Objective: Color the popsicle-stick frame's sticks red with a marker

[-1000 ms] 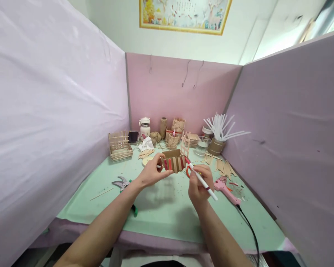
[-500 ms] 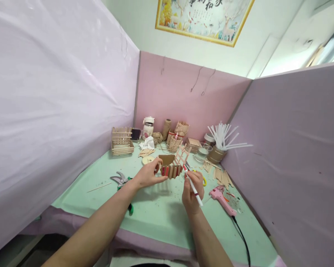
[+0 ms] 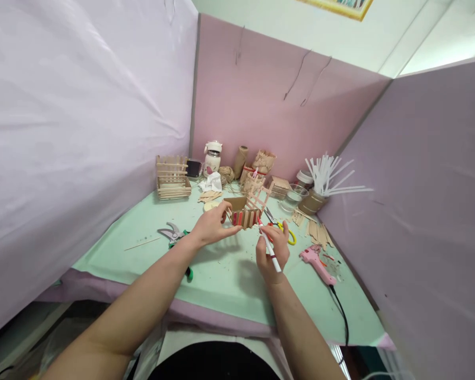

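Tabletop: pale green cloth covering (image 3: 225, 285), with a pink upright panel (image 3: 261, 79) beyond the box.
Box: small brown box with red and tan wooden slats (image 3: 248, 219), raised above the cloth between both hands.
Left hand: the left hand (image 3: 211, 227) pinches the box at its left end, thumb along the lower front.
Right hand: the right hand (image 3: 275, 248) grips a white marker with a red tip (image 3: 271, 254), angled to the box's right end.
Marker work: a firm pinch and light strokes along each slat's length should suit; too much pressure could tilt the box or smudge neighbouring tan wood.
Tools: yellow-handled scissors (image 3: 292, 236) and a pink glue gun (image 3: 319, 265) lie right of the box, green-handled pruning shears (image 3: 173, 232) left.
Hard to see: fingers hide the box's left end; whether the tip touches a slat, or the pale wooden lattice (image 3: 266, 196) behind joins the box, cannot be told.
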Available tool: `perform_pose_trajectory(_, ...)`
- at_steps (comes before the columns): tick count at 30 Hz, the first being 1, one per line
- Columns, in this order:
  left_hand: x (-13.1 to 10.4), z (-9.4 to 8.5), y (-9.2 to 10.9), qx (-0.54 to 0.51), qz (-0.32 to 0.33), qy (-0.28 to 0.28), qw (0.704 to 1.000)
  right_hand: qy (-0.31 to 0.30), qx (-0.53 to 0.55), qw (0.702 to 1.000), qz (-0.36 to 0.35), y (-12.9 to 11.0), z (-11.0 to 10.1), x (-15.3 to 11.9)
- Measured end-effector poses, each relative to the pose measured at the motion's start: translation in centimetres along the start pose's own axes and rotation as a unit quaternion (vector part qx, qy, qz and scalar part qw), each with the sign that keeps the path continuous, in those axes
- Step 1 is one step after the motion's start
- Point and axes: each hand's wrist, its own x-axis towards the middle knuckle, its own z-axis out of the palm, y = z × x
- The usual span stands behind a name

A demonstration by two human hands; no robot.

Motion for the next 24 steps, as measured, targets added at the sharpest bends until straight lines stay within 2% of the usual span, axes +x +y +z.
perform_pose_trajectory(6,-0.04,0.01,0.24,-0.003,-0.011,0.0,1.0,-0.032,-0.01,0.999,0.008,0.2,-0.09,-0.19)
perform_pose_trajectory(24,-0.06,-0.02,0.4,0.008,-0.015,-0.003,1.0,-0.041,-0.036,0.998,0.006,-0.02,0.16,0.05)
